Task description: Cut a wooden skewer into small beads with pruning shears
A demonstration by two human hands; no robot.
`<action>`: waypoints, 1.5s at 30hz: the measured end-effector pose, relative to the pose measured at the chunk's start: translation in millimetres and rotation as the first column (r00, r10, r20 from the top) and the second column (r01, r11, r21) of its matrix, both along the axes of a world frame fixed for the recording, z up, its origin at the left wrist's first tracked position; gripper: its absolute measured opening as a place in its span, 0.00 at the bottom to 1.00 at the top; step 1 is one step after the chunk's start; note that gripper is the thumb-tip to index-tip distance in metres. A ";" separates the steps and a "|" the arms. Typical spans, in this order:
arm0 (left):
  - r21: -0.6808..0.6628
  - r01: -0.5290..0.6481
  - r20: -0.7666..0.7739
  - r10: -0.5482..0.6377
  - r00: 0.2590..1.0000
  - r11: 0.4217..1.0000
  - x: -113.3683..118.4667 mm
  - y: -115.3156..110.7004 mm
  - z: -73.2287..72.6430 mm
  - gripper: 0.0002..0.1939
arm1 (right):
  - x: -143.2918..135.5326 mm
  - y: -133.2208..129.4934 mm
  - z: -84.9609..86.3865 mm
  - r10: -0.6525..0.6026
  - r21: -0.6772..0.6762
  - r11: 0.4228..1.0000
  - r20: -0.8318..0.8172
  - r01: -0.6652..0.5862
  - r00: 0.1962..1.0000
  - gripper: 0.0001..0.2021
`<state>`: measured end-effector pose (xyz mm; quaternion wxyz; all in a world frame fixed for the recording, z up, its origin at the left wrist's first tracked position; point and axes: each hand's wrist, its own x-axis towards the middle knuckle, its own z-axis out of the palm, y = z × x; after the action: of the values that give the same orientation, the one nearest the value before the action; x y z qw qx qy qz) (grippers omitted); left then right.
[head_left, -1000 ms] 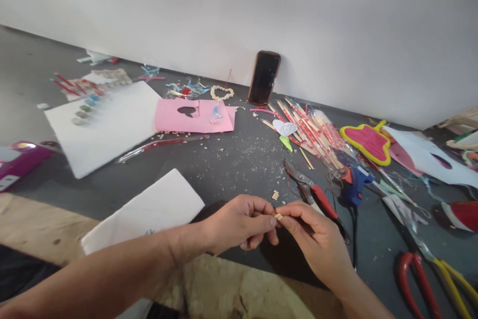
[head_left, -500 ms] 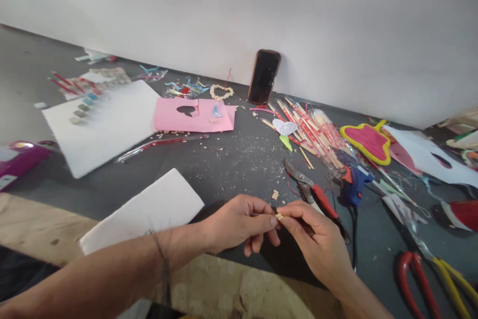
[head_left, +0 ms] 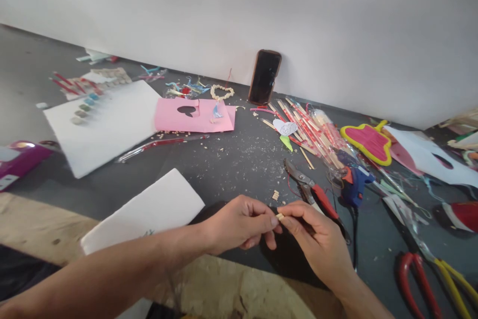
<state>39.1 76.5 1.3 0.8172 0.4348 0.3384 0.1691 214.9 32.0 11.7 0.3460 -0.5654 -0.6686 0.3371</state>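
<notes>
My left hand (head_left: 248,222) and my right hand (head_left: 317,239) meet fingertip to fingertip above the near edge of the dark table. Between their thumbs and forefingers they pinch small pale wooden stick pieces (head_left: 280,217), partly hidden by the fingers. Just beyond the fingertips lie a few more short stick pieces (head_left: 275,194). Cutting pliers (head_left: 324,202) with red handles rest right beside my right hand. A blue glue gun (head_left: 356,184) is farther right. Under my left forearm a white foam block (head_left: 145,212) lies partly covered.
A phone (head_left: 264,76) leans on the wall. Wrapped chopsticks (head_left: 302,125), a pink card (head_left: 194,115), a white sheet (head_left: 104,130) with paint pots and a heart-shaped bead string (head_left: 221,92) lie farther back. Large scissors (head_left: 418,279) lie at right; wood crumbs dot the table.
Almost nothing differs. The fingers of my left hand have shifted slightly around the small stick pieces, while both hands keep their place.
</notes>
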 end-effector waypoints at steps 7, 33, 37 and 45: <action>0.004 -0.002 0.003 0.002 1.000 1.000 -0.2 -0.8 0.7 0.12 | -2.4 2.2 1.9 -0.026 -0.034 0.999 0.015 0.026 1.000 0.04; 0.030 -0.017 0.008 0.017 1.000 0.999 1.0 0.2 -0.1 0.14 | -2.1 2.4 2.0 -0.079 -0.019 0.997 0.025 0.079 0.997 0.05; 0.030 -0.016 0.001 0.016 1.000 0.999 0.0 0.0 -0.3 0.14 | -2.2 2.2 3.8 -0.075 -0.065 0.995 0.045 0.078 0.996 0.06; 0.025 -0.021 0.000 0.021 1.000 0.999 -0.9 -0.6 -1.7 0.14 | -4.0 2.3 4.1 -0.056 -0.044 0.997 0.035 0.057 0.998 0.05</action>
<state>38.2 75.9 -0.4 0.8098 0.4413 0.3412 0.1819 210.9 34.3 15.9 0.3311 -0.5973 -0.6504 0.3324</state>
